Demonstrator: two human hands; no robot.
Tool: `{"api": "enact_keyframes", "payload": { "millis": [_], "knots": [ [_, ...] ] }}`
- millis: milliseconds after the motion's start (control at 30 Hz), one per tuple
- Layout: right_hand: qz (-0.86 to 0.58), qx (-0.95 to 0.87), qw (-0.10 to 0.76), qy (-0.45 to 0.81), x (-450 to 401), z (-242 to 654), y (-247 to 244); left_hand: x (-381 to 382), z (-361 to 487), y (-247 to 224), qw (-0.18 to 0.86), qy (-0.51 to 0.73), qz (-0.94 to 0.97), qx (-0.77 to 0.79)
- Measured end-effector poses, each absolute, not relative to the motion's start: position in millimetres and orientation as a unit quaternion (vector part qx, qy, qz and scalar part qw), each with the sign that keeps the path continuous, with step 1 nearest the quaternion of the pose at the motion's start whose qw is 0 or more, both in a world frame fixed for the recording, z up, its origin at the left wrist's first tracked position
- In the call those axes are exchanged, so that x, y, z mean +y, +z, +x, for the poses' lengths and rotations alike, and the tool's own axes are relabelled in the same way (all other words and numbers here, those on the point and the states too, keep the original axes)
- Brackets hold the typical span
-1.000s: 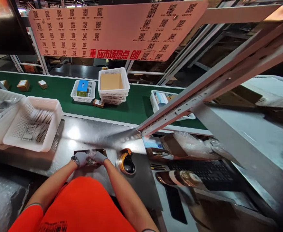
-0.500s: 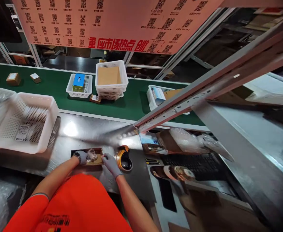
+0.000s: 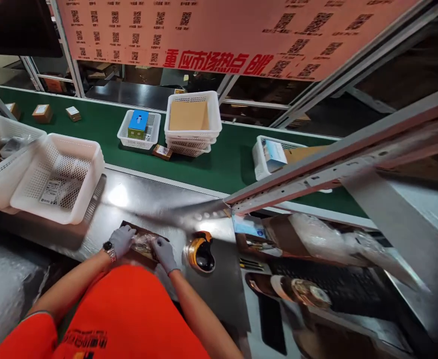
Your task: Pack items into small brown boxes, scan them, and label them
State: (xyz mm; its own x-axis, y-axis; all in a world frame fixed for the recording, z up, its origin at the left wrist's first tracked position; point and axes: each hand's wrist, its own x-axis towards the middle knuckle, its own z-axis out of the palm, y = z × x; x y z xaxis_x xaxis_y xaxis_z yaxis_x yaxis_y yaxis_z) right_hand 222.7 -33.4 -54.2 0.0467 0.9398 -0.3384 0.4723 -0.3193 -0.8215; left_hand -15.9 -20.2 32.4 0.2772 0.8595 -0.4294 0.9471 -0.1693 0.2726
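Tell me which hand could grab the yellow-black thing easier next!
Probably the right hand: it's nearer the yellow-black thing. The left hand is at the box's other end, farther away.

Two gloved hands [image 3: 122, 240], one open carton [image 3: 139, 257], one tape dispenser [image 3: 203, 253], one wristwatch [image 3: 108, 247].

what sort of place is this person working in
Most likely a packing station in a warehouse: a green conveyor belt bears small labelled cardboard boxes and white plastic baskets, and a pink board of QR codes hangs above.
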Motion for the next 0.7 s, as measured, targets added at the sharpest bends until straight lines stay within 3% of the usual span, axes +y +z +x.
{"api": "enact_keyframes", "payload": {
  "millis": [100, 167, 267, 367, 533, 700],
  "knots": [
    [-0.661, -0.625, 0.238, 0.339, -38, 222, -56, -43, -35, 31, 0.213, -0.026, 0.667, 0.713],
    [-0.601, -0.717, 0.184, 0.303, -36, 220, -56, -52, -40, 25, 0.254, -0.017, 0.627, 0.736],
    [-0.534, -0.777, 0.073, 0.326, -27, 219, -55, -54, -39, 15, 0.313, -0.019, 0.633, 0.708],
    [-0.498, -0.788, 0.018, 0.361, -16, 221, -54, -49, -36, 12, 0.31, -0.032, 0.675, 0.669],
    [-0.462, -0.786, 0.039, 0.41, -5, 217, -53, -37, -28, 8, 0.281, -0.084, 0.754, 0.588],
    [-0.421, -0.757, 0.103, 0.489, 4, 209, -44, -17, -11, -3, 0.254, -0.082, 0.726, 0.634]
  ]
}}
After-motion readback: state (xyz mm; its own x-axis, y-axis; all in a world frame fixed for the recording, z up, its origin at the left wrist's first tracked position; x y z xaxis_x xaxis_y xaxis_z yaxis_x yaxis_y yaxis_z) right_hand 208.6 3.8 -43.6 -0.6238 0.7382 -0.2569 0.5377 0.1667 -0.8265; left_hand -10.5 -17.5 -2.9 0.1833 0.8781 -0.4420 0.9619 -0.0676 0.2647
